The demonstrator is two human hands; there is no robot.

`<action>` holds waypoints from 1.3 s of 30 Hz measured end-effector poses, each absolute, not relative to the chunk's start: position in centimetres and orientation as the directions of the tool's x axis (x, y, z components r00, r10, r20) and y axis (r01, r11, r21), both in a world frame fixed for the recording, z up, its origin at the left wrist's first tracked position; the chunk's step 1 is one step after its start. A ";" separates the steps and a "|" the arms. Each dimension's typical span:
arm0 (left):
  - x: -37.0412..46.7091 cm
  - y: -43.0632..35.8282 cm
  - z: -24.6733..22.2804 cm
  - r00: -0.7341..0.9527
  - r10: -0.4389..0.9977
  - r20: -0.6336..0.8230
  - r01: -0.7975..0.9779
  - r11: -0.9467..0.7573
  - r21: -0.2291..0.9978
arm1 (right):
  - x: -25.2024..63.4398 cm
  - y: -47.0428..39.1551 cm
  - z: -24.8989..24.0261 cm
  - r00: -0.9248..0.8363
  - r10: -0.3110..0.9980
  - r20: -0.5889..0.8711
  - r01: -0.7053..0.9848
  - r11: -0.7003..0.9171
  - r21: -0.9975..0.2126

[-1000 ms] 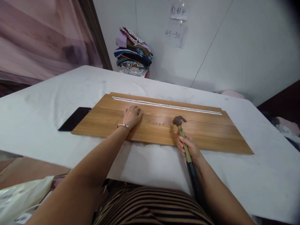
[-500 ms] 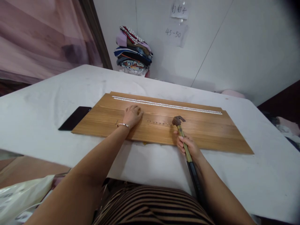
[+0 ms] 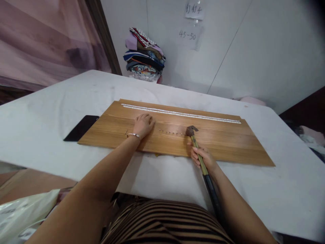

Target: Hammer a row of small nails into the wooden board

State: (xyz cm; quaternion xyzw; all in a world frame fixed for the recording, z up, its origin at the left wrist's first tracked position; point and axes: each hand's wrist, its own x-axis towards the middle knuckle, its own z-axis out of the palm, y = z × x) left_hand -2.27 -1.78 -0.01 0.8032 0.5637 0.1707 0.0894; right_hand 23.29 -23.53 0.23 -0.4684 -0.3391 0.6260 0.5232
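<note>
A wooden board (image 3: 228, 142) lies across the white table, with two pale marked strips (image 3: 180, 114) along its far side. My right hand (image 3: 202, 156) is wrapped round the handle of a claw hammer (image 3: 200, 159), whose head is over the board at the right end of a row of several small nails (image 3: 170, 132). Left of that row, my left hand (image 3: 144, 125) rests on the board, palm down, with fingers bent; nothing shows in it. A loose nail (image 3: 126, 131) lies beside the left wrist.
A dark flat tablet-like object (image 3: 81, 128) lies partly by the board's left end. Folded clothes (image 3: 144, 56) are stacked against the wall at the back. A plastic bag (image 3: 27, 213) is at the lower left.
The hammer head has shifted slightly left, toward the row of nails. My left hand has not visibly moved.
</note>
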 end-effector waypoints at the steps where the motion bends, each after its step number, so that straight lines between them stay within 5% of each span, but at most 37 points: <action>1: -2.3 -1.8 0.0 0.307 0.936 0.171 0.875 -0.349 0.337 | 23.3 -23.5 0.1 -0.006 0.974 -0.227 -0.342 -0.215 -0.915; 39: -2.1 -2.2 0.4 0.298 0.940 0.163 0.882 -0.337 0.330 | 23.4 -23.8 0.8 0.024 0.978 -0.209 -0.362 -0.186 -0.913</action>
